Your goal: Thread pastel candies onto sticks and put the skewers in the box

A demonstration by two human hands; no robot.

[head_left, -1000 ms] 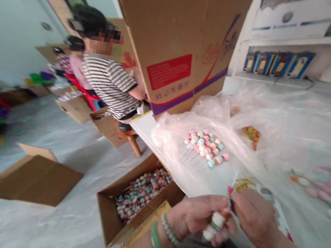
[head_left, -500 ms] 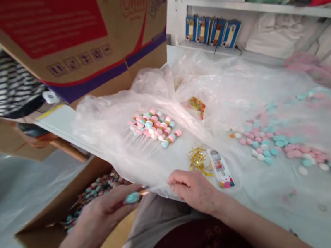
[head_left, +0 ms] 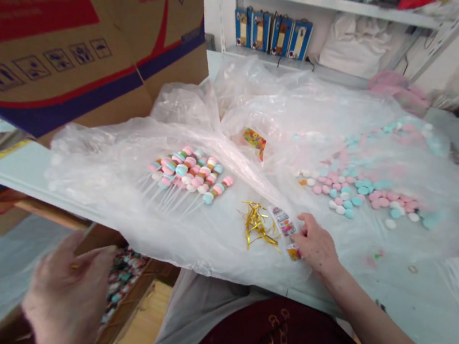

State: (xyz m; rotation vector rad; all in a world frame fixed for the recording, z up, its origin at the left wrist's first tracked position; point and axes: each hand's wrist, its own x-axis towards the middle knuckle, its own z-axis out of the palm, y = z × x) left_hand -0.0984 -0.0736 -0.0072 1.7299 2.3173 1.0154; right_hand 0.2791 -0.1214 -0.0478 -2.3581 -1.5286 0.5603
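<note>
My left hand (head_left: 69, 292) hangs over the open box of wrapped sweets (head_left: 120, 282) below the table, its fingers apart and nothing seen between them. On the table my right hand (head_left: 316, 244) has its fingertips on a stack of small printed cards (head_left: 283, 222). Just left of the cards lie gold twist ties (head_left: 258, 226). Several marshmallow skewers (head_left: 194, 172) rest in a bunch on the clear plastic, their sticks towards me. Loose pink, blue and white marshmallows (head_left: 357, 192) are spread beyond my right hand.
A large cardboard box (head_left: 85, 38) stands at the left. Crumpled clear plastic (head_left: 170, 104) covers much of the table, with a colourful wrapper (head_left: 255, 140) among it. Behind are shelves (head_left: 334, 4) with blue boxes (head_left: 272, 33) and a white cloth bag (head_left: 354, 46).
My left hand has let go of the blue sweet and opened, moving left and down over the box. My right hand has moved right, onto the cards. The view has shifted right.
</note>
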